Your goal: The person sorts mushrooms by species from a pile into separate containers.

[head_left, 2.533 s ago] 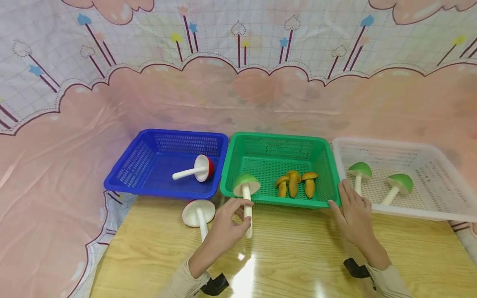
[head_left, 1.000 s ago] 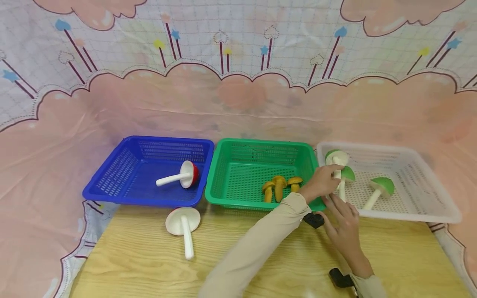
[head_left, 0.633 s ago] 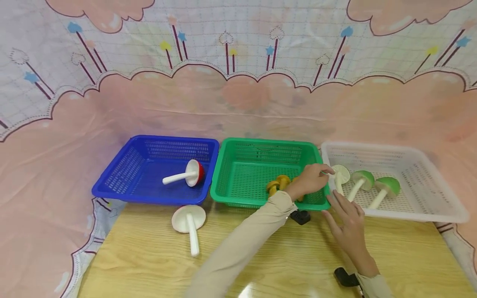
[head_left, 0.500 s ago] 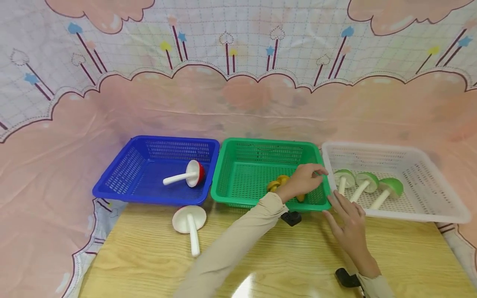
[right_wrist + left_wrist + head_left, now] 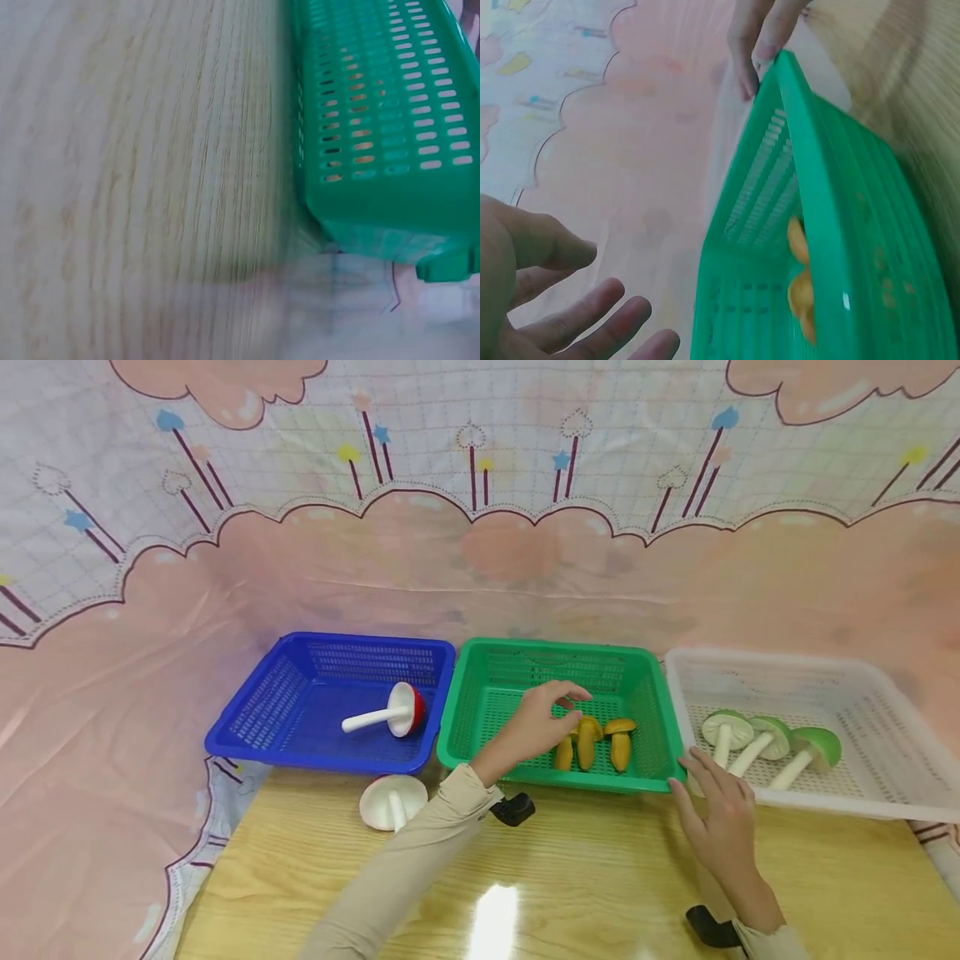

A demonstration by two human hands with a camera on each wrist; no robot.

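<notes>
Hands: left [image 5: 536, 727] hovers loose, right [image 5: 718, 814] flat.

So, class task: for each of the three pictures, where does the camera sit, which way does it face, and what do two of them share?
Head: worn high, faces forward and down at the table and three baskets; both sleeves and hands show.
Left wrist: beside the open left hand, faces along the green basket; right hand's fingertips touch its far corner.
Right wrist: low over the table, faces the green basket's wall; no hand shows clearly.
Shared: all three show the green basket.
</notes>
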